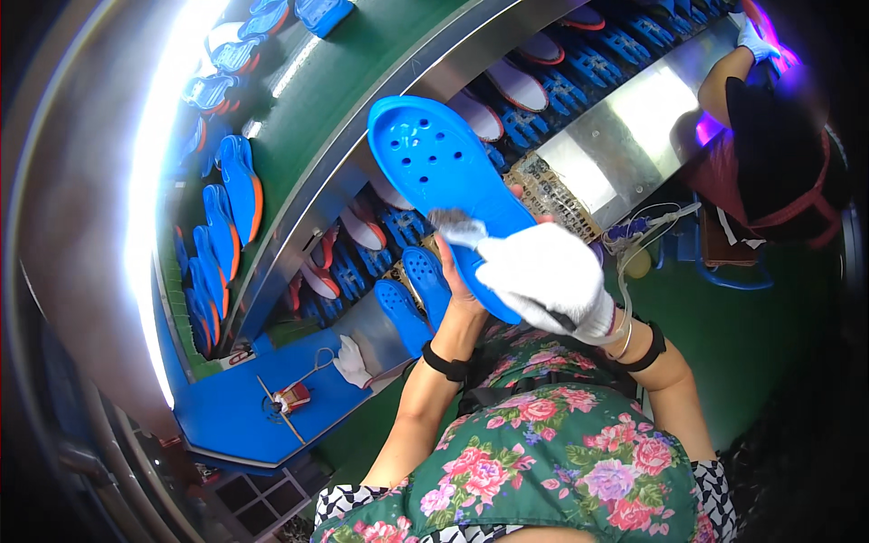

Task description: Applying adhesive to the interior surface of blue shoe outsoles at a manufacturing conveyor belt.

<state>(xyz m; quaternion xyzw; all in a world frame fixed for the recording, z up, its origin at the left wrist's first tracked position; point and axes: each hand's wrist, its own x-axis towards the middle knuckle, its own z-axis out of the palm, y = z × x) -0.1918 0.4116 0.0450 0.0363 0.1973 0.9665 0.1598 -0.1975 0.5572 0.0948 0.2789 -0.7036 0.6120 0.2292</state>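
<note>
Left hand point(460, 290), bare, grips a blue sole point(466, 181) by its edges; the sole is near the centre, holed toe toward eleven o'clock, its face glossy. Right hand point(554, 276), in a white glove, is closed round a brush point(455, 223), bristles over the sole's middle; whether they touch is unclear.

Leftmost, a light strip point(149, 199) glares between nine and ten o'clock. At eight, a blue table point(226, 416) carries a red pack point(292, 396), a stick point(281, 412) and a spare glove point(351, 364). At eleven runs a green surface point(362, 45), orange-edged soles point(241, 190) lining its left side, a metal rail point(471, 59) its right. Beyond the rail, at one, lie pale shoe parts point(518, 84). At two, a co-worker point(778, 163) reaches upward; green floor point(724, 353) spreads toward four.
</note>
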